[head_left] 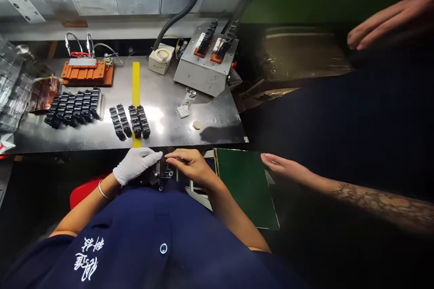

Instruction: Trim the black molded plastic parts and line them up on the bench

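Note:
My left hand (137, 165), in a white glove, is closed near the front edge of the bench, its thumb and fingers pressed together. My bare right hand (190, 162) faces it, thumb and forefinger pinched close to the glove's fingertips. Anything in the two pinches is too small or hidden to name. Just below the fingertips is a small dark metal bracket with bolts (163, 174); I cannot tell whether either hand touches it. Beyond the hands, ribbed black strips (138, 122) lie side by side on the metal bench (166, 133).
More ribbed black pieces (73, 107) stand at left, before an orange fixture (84, 71). A grey sloped stand (203, 70), white box (161, 58) and small bottle (190, 95) occupy the right side. A co-worker's hands (285, 165) reach in beside a green board (244, 189).

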`<state>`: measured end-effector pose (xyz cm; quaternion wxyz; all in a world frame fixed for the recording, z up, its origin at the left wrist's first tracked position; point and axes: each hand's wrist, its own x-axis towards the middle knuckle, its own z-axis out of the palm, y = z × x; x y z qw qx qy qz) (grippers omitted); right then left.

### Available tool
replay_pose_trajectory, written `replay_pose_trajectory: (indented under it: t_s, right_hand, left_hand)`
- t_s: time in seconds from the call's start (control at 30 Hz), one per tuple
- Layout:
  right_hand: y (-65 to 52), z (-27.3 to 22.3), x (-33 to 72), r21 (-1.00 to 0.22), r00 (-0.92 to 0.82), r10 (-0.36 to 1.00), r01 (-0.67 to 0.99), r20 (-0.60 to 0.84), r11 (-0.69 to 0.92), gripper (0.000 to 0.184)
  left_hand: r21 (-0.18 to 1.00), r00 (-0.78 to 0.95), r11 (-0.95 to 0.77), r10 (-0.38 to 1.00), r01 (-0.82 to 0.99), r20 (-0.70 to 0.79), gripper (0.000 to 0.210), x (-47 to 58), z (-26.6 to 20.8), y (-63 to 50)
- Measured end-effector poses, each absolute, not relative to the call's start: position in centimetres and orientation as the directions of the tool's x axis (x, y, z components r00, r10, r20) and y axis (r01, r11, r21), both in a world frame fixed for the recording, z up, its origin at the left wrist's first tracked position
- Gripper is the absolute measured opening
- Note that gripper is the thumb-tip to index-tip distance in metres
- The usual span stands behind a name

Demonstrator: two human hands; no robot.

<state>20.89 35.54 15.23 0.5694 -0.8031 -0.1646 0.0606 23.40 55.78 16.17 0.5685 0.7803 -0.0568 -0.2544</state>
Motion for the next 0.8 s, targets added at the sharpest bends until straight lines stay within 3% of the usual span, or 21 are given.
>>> replay_pose_trajectory:
  t_s: [0.33,0.43,0.53,0.67,0.8]
  right_hand:
    - [37.5,13.6,22.4,-0.886,0.903,0.402,0.303,0.15,-0.351,0.022]
    - [38.1,13.1,22.4,-0.878,0.932,0.344,0.257,0.115,-0.405,0.027]
    - [38.3,13.6,21.6,-0.903,0.974,0.22,0.147,0.061,-0.404,0.033]
    - [38.5,14.8,20.3,-0.936,0.967,0.25,0.132,0.049,-0.327,0.044]
    - [39.0,15.2,19.7,-0.936,0.969,0.226,0.165,0.096,-0.31,0.044]
  left_hand:
    - [0.923,0.861,-0.36,-0.418,0.137,-0.291,0.044,23.1,16.1,57.6]
    - [0.936,0.85,-0.327,-0.45,0.128,-0.274,0.042,22.8,16.6,57.7]
    - [0.937,0.915,-0.332,-0.338,0.104,-0.221,0.042,22.6,16.6,57.7]
    - [0.933,0.98,-0.353,-0.154,0.064,-0.126,0.038,22.2,16.1,57.7]
    - [0.939,0.992,-0.342,-0.101,0.031,-0.07,0.036,21.6,15.8,57.6]
